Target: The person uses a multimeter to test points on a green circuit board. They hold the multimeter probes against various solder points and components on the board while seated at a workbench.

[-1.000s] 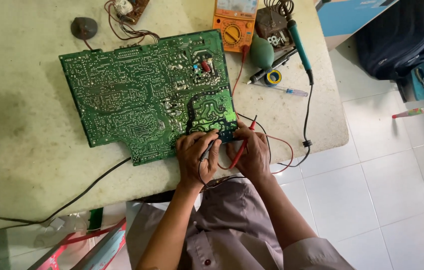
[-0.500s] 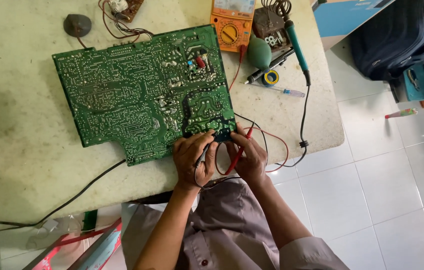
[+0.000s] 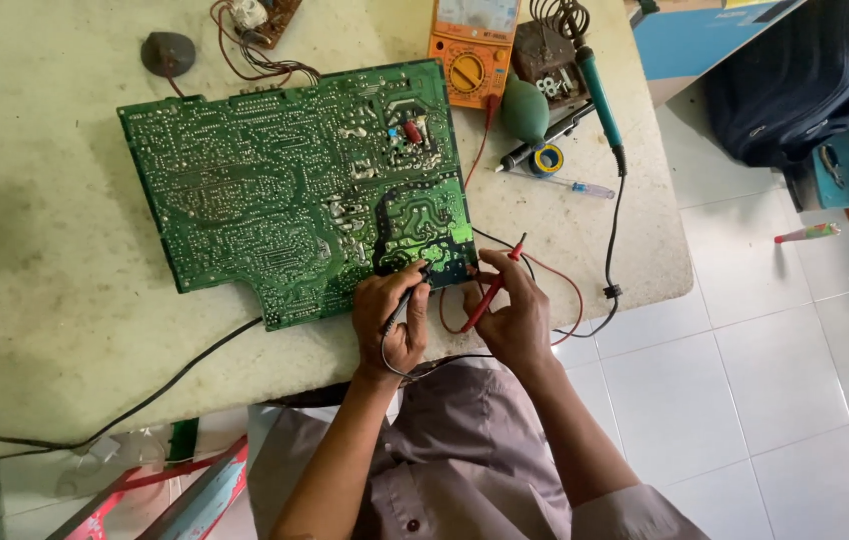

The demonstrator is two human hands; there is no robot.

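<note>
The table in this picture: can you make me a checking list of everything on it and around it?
Surface: pale worn table, stained.
Job's things: green circuit board lying flat, solder side up; black probe and red probe touching its near corner.
Clutter: orange multimeter, green bulb, soldering iron, tape roll, screwdriver.
Hands: left hand holds black probe; right hand holds red probe.
Cables: black cable across table; red lead looping.
Surroundings: white tiled floor, dark bag.
</note>
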